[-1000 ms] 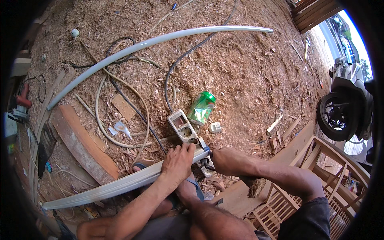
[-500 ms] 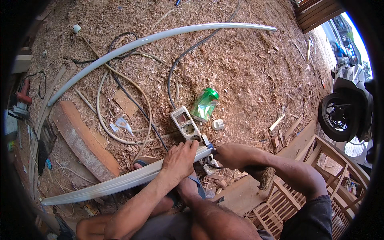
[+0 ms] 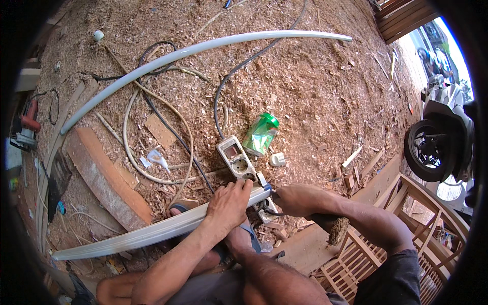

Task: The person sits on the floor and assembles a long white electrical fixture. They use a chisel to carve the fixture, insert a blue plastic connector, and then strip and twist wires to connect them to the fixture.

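Observation:
A long white ribbed bar [image 3: 147, 231], which looks like a tube-light fixture, lies slantwise across my legs. Its blue end [image 3: 266, 191] points right. My left hand [image 3: 229, 203] is closed over the bar near that end, fingers at the far edge. Close to the blue end, my right hand [image 3: 297, 199] is curled shut; what its fingers hold is hidden. A brown wood-like piece with a rough end [image 3: 337, 230] shows below my right wrist. Just beyond my left fingers is a white power strip [image 3: 236, 155], partly covered by the bar, with a plugged-in dark cord at its near end.
A crumpled green can [image 3: 261, 134] and a white plug [image 3: 277, 159] lie beside the strip. Across the shavings stretch a long white tube [image 3: 203, 44] and tangled cables [image 3: 190, 127]. A curved wooden plank [image 3: 108, 180] is left, a slatted wooden frame [image 3: 363, 254] right, a motorcycle [image 3: 432, 145] farther right.
Both hands stay almost in place at the bar's blue end. My right hand and forearm shift very slightly; the brown piece below the wrist shows a little more.

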`<state>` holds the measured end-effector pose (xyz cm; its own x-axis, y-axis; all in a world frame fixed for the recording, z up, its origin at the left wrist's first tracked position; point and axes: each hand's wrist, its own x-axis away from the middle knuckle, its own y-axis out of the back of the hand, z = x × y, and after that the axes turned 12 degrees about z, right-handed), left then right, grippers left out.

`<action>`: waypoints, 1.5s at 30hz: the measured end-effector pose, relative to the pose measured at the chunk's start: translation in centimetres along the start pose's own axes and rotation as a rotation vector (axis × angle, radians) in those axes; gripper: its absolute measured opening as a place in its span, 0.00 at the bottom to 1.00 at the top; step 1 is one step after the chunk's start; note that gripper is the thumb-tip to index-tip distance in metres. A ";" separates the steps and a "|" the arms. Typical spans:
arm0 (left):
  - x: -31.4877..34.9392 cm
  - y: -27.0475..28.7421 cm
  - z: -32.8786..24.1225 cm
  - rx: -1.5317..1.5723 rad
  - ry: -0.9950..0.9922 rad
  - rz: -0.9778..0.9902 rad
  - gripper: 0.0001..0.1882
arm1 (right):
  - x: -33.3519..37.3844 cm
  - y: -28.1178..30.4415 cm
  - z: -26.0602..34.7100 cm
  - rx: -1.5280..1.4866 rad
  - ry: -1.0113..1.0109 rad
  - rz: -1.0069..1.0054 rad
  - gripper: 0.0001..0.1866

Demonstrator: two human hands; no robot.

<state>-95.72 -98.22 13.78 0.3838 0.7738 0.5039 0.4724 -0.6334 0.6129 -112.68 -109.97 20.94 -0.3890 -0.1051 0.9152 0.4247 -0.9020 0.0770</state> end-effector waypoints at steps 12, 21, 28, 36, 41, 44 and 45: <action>0.3 -0.1 -0.1 -0.032 -0.018 0.021 0.29 | -1.2 0.3 -2.0 -0.321 0.042 0.139 0.19; 1.0 2.8 -0.2 0.119 0.005 0.102 0.26 | 3.0 -3.3 -2.9 -0.457 0.148 -0.207 0.20; 1.7 4.7 -0.7 0.181 -0.008 0.151 0.23 | 3.5 -7.1 -6.1 -0.220 -0.208 -0.548 0.18; 4.1 3.3 -3.4 0.060 0.003 0.094 0.18 | 0.5 -8.3 -3.1 -0.882 0.302 -0.579 0.34; 6.5 2.5 -5.4 -0.027 -0.046 -0.038 0.29 | 1.9 -7.4 -2.1 -0.770 0.408 -0.268 0.38; 8.3 1.9 -6.6 -0.018 -0.063 -0.068 0.34 | 2.8 -8.2 -2.0 -0.574 0.507 -0.327 0.35; 8.7 1.7 -6.8 -0.021 -0.076 -0.078 0.34 | 3.0 -8.5 -2.0 -0.560 0.509 -0.268 0.35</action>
<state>-96.99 -92.59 23.39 0.4062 0.8180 0.4073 0.4869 -0.5709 0.6611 -119.13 -103.45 22.25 -0.8021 0.0883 0.5906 -0.1566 -0.9855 -0.0653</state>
